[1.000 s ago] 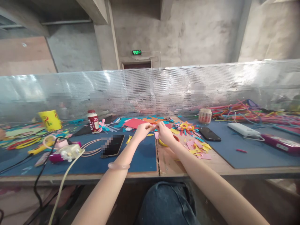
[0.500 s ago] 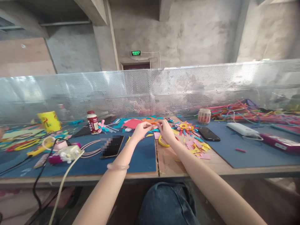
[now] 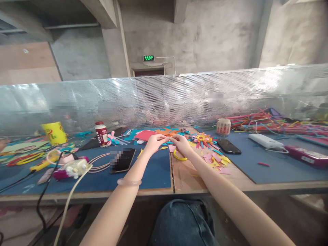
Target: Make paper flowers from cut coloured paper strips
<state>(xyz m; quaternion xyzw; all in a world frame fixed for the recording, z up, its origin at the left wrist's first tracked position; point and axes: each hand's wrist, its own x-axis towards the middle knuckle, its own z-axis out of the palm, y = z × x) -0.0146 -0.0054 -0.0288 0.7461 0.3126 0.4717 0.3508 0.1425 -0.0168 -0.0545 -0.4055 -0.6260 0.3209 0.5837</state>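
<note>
My left hand point(image 3: 155, 142) and my right hand point(image 3: 180, 143) meet at the fingertips above the middle of the table, pinched around something too small to make out. Beneath my right hand lies a yellow ring-shaped handle point(image 3: 179, 156), perhaps of scissors, partly hidden by the hand. A red paper sheet point(image 3: 145, 135) rests just behind my left hand. To the right of my right hand sits a colourful paper flower point(image 3: 202, 137). Nearer to me is a pile of pink and yellow paper scraps point(image 3: 217, 162).
A dark phone point(image 3: 228, 146) lies right of the flower, near a glass jar point(image 3: 223, 126). Left are another phone point(image 3: 123, 160), a coffee bottle point(image 3: 101, 134), a power strip point(image 3: 71, 168) with cables and a yellow tub point(image 3: 54, 133). A perforated metal screen point(image 3: 164, 99) stands behind.
My right hand has lowered slightly and shifted left, its fingertips now meeting those of my left hand. My left hand has barely moved.
</note>
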